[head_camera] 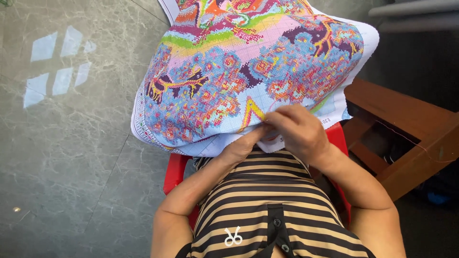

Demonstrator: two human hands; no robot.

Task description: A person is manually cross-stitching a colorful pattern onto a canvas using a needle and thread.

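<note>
My right hand (299,131) lies on top of the cross-stitch canvas (248,71), fingers curled together at its near hem, pinched on what I take for a needle, though it is too small to tell; a thin pink thread (273,102) loops up from there over the stitched blue ground. My left hand (246,143) is tucked under the same hem, its fingers hidden beneath the cloth, so I cannot tell whether they are closed or spread; it seems to prop the fabric from below, just beside the right hand.

The canvas spreads away from me over my lap, its long side running left to right, the worked spot at its nearest edge beside the yellow zigzag (252,113); both hands meet there, the right one above, the left below.

I sit on a red plastic chair (174,169); the grey tiled floor (62,157) lies open on my left; on my right a wooden stool (406,138) stands near my elbow, so that side is tighter.
</note>
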